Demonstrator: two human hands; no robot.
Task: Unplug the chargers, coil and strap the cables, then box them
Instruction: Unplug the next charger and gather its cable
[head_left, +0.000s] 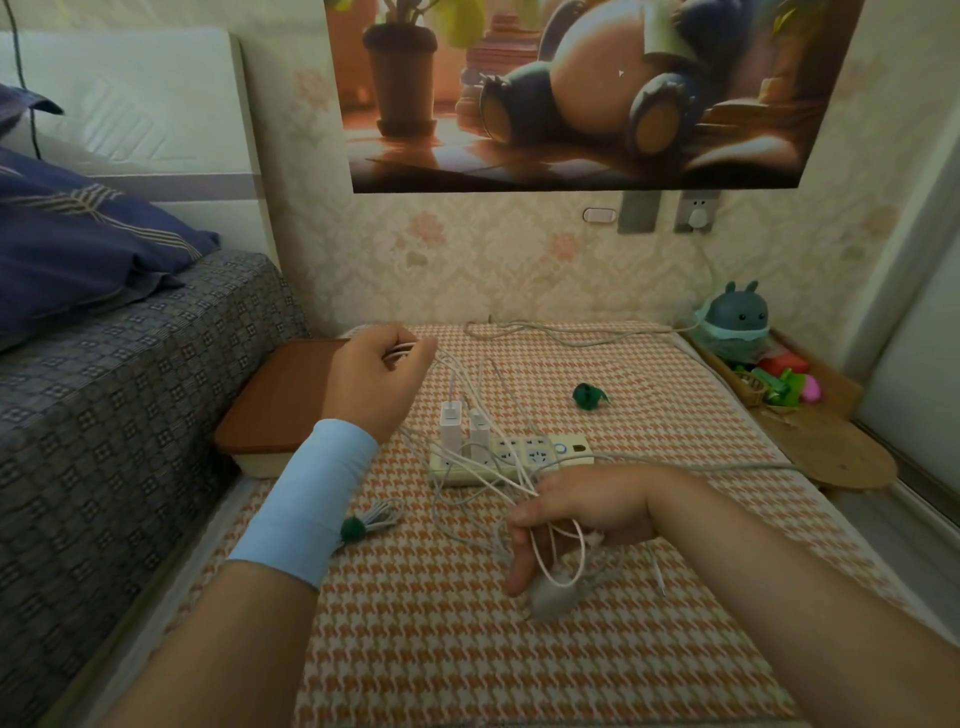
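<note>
Quick count from my end: two white chargers (460, 427) standing side by side, both plugged upright into the left end of one cream power strip (511, 459). The strip lies on the houndstooth mat (519, 665) around the middle, long axis running left to right, tilted a bit so its right end sits farther back. The chargers' long axes point straight up, cables leaving from the top.

Two hands in play. My left hand (382, 374) is up near the mat's far left corner, fingers (415, 347) curled and pinching a few strands of white cable (470, 389). My right hand (576, 512) is just in front of the strip, fingers (519, 558) hanging down, loosely closed around several loops of that same tangled cable. There's a pale blurry lump (550, 595) under it, can't tell what it is.

One coiled cable (376, 519) already cinched with a green strap (352, 529) lies near the mat's left edge, half hidden by my blue wrist sleeve (306, 501). One more loose green strap (588, 397) sits toward the far right of the mat, well apart from everything.

One box with a brown lid (278, 402) rests at the left edge, lid on, touching the bed side. Another grey cord (561, 332) runs along the far edge.
</note>
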